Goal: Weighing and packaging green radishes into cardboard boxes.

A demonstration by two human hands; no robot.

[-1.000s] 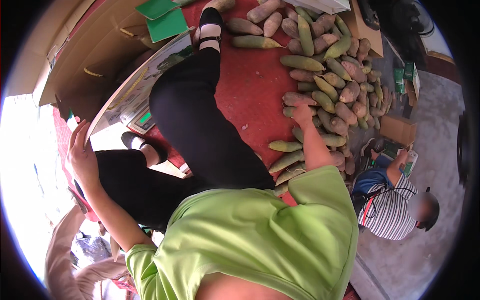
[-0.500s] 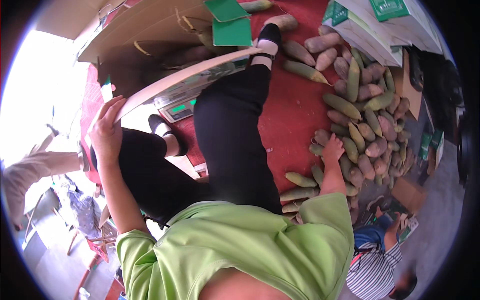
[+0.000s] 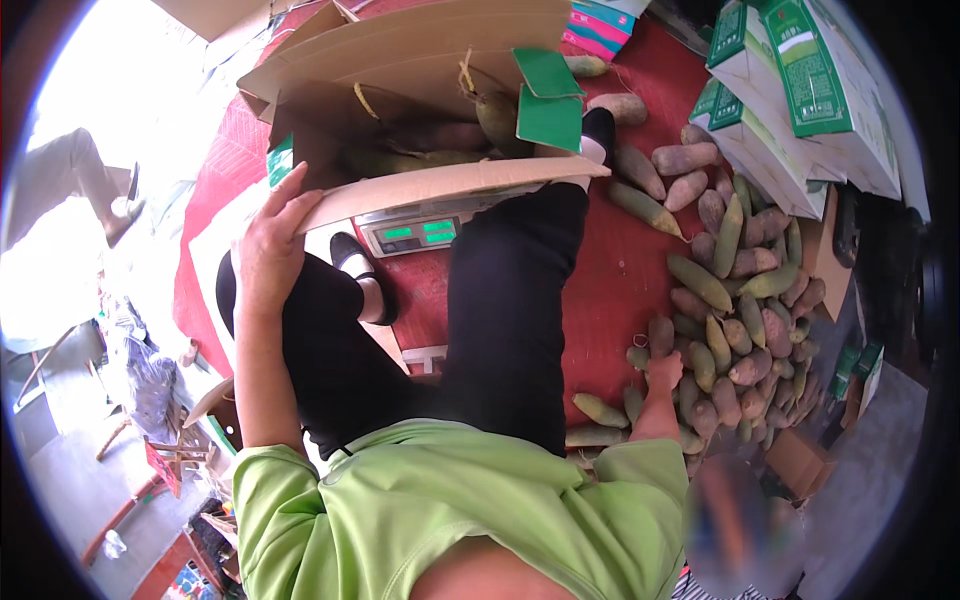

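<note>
My left hand [image 3: 270, 245] grips the near left edge of an open cardboard box [image 3: 460, 182], its fingers over the flap. Inside the box lie several green radishes [image 3: 497, 122] and a purplish one, partly in shadow. Under the box's near edge shows a digital scale [image 3: 412, 236] with green-lit displays. Off to the right, my right hand [image 3: 663, 374] is closed around the lower end of a reddish-purple radish [image 3: 661, 337], which points up from the fingers. It is at the left side of a big pile of green and purplish radishes [image 3: 722, 345].
White-and-green cartons [image 3: 800, 110] stand at the back right. A red mat [image 3: 615, 310] lies under the radishes. A small cardboard box [image 3: 800, 462] is beyond the pile, and a blurred person [image 3: 735, 530] is at the lower right. Another person's leg [image 3: 70, 185] shows at the left.
My right hand, earlier spread on the pile, now holds a purplish radish. The view has shifted, showing more of the box's inside and the scale. My left hand stays on the box edge.
</note>
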